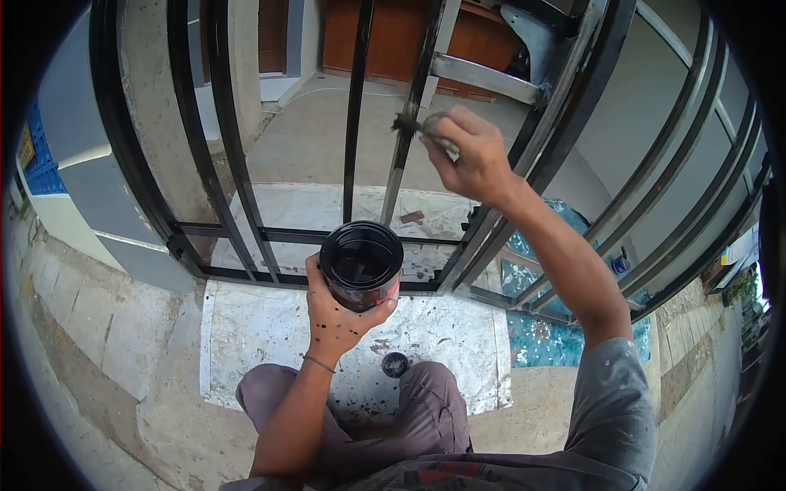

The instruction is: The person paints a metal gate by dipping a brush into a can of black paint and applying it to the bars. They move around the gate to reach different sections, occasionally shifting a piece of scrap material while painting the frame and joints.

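Note:
My left hand [332, 319], spotted with black paint, is wrapped round a paint can [360, 290] with black paint inside. The can is held upright, low in front of the metal gate. My right hand [471, 155] grips a small paintbrush [407, 123] whose dark bristles touch a vertical bar [401, 164] of the gate. Above the bristles that bar looks black; below them it shows bare, greyish metal. The bar to its left [354, 139] is black along its length. Most of the brush handle is hidden by my fingers.
Paint-spotted white sheeting [246, 327] lies under the gate and my legs, with a round black lid [395, 364] on it. Blue-green sheeting [544, 340] lies to the right. An unpainted metal gate section [655, 155] stands at the right. Blue crate [42, 159] at far left.

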{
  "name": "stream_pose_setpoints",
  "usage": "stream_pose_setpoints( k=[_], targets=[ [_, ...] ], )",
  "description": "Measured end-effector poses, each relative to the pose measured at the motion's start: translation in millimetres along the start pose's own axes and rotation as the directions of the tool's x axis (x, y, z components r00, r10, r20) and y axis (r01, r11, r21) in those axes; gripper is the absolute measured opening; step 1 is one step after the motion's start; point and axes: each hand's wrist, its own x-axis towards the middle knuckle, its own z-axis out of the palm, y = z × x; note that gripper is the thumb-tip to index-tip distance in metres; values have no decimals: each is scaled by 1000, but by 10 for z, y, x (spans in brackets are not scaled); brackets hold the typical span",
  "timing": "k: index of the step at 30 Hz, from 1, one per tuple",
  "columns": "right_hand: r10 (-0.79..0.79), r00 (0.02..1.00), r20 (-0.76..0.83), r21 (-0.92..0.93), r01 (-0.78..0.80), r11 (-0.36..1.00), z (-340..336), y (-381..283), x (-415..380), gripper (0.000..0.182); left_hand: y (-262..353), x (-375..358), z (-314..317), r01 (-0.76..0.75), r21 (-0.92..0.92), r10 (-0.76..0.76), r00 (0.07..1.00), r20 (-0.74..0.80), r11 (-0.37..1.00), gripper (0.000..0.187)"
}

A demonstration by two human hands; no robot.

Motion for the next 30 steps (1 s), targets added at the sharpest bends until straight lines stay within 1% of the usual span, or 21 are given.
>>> stream_pose_setpoints(
  k=[2, 4, 5, 6, 7, 8, 10, 11, 12, 14, 15, 17, 21, 24, 27, 29, 30],
  targets=[
    [-22, 973, -231, -135, -10, 991, -204, 98, 257, 18, -32, 9, 11, -12, 10, 12, 1000, -2, 1000, 97],
    [139, 948, -287, 13, -141, 990, -344, -35, 338, 15, -53, 26, 24, 12, -16, -12, 1000, -2, 1000, 97],
    [247, 927, -282, 180, -201, 963, -373, -113, 292, 15, -135, -2, 47, 34, -51, -34, 999, -13, 998, 99],
    [349, 900, -262, 339, -253, 906, -401, -232, 242, 15, -117, -8, 50, 31, -1, -31, 1000, -5, 1000, 100],
    [421, 880, -218, 491, -274, 827, -442, -402, 215, 18, -111, -9, 69, 20, -3, -20, 1000, 1, 1000, 100],
    [426, 880, -209, 498, -279, 821, -444, -565, 178, 18, -121, -1, 83, 5, -6, -5, 1000, 8, 1000, 100],
    [569, 822, -13, 707, -395, 587, -431, -864, 109, 18, -143, -4, 88, 11, 9, -11, 1000, 23, 1000, 100],
    [531, 843, 84, 712, -423, 560, -409, -927, 55, 14, -146, -9, 93, 5, 22, -6, 999, 39, 1000, 100],
    [594, 781, 195, 695, -537, 478, -378, -1054, 59, 14, -156, -17, 89, 7, 25, -8, 999, 42, 1000, 100],
    [520, 810, 270, 611, -562, 558, -232, -1021, -84, 16, -159, -36, 111, 43, 25, -44, 997, 64, 999, 100],
    [520, 811, 269, 611, -561, 558, -193, -1027, -122, 16, -149, -50, 123, 42, 26, -44, 997, 63, 999, 100],
    [511, 774, 373, 507, -632, 587, -149, -1070, -165, 16, -129, -75, 147, 44, 35, -46, 997, 64, 998, 96],
    [512, 756, 408, 465, -655, 596, -116, -1068, -215, 12, -142, -74, 164, 37, 28, -39, 997, 64, 999, 96],
    [497, 780, 379, 485, -625, 611, -121, -1073, -259, 12, -145, -75, 185, 26, 51, -29, 997, 68, 998, 96],
    [468, 799, 377, 535, -601, 594, -128, -1115, -249, 12, -148, -72, 189, 0, 93, -7, 997, 72, 996, 97],
    [588, 666, 458, 620, -714, 326, -140, -1135, -222, 11, -161, -85, 199, 101, 48, -106, 988, 111, 994, 103],
    [589, 669, 454, 622, -711, 328, -151, -1128, -227, 11, -170, -95, 210, 97, 49, -102, 989, 111, 994, 103]
  ],
)
